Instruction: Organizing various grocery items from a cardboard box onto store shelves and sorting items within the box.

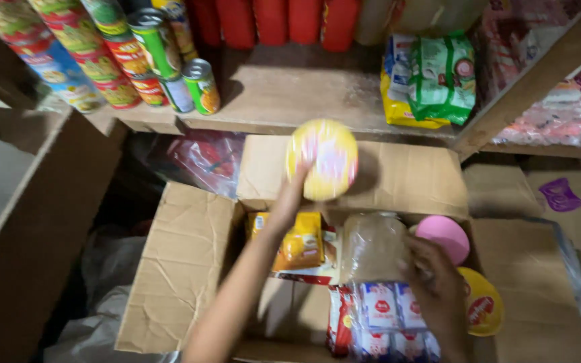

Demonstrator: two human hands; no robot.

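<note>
- Here, near the centre of the frame, our left hand (295, 191) lifts a round yellow container with a pink and white patterned face (322, 159); the fingers sit behind or under it, so we cannot tell how they are spread, only that they bear it up above the open brown cardboard box (189, 255).
- Lower right, our right hand (436, 282) rests curled over the goods in the box, touching a clear plastic jar (371, 247) and just beside a round pink lid (444, 236); whether it grips the jar or merely steadies it we cannot tell.
- Inside the box lie a yellow and orange packet (298, 242), small white cartons with red marks (388, 306) and a yellow round lid with a red label (482, 302) at the right edge.
- Above, the wooden shelf (290, 91) carries stacked green and red tins (163, 57) at upper left and a green and yellow bag (438, 77) at upper right, with bare board between them.
- To do this well, we judge, we should keep the yellow container level, support it from below, and steer it clear of the shelf lip and the tins.
- Keeping the right hand on the jar should stop the packed goods from toppling.
</note>
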